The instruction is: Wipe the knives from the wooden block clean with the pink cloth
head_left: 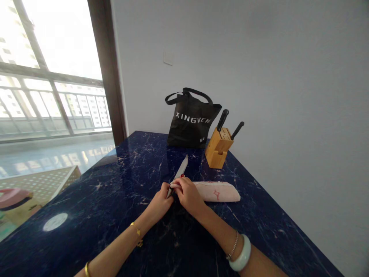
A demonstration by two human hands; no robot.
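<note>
Left fingers (165, 187) clamped on knife (182, 167), right fingers (182, 182) pinching pink cloth (223, 190), black bag (187, 132) — "XINGWEN" — behind

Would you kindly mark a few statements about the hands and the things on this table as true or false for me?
1. The left hand holds a knife by its dark handle. True.
2. The knife's tip points back at the person. False: it points away, toward the black bag.
3. A wooden knife block stands to the right of the bag. True.
4. Four handles stick out of the block. False: two black handles do.
5. A pale pink cloth lies nearer the person than the block. True.
6. The pale bangle is on the left arm. False: the bangle is on the right arm.
</note>
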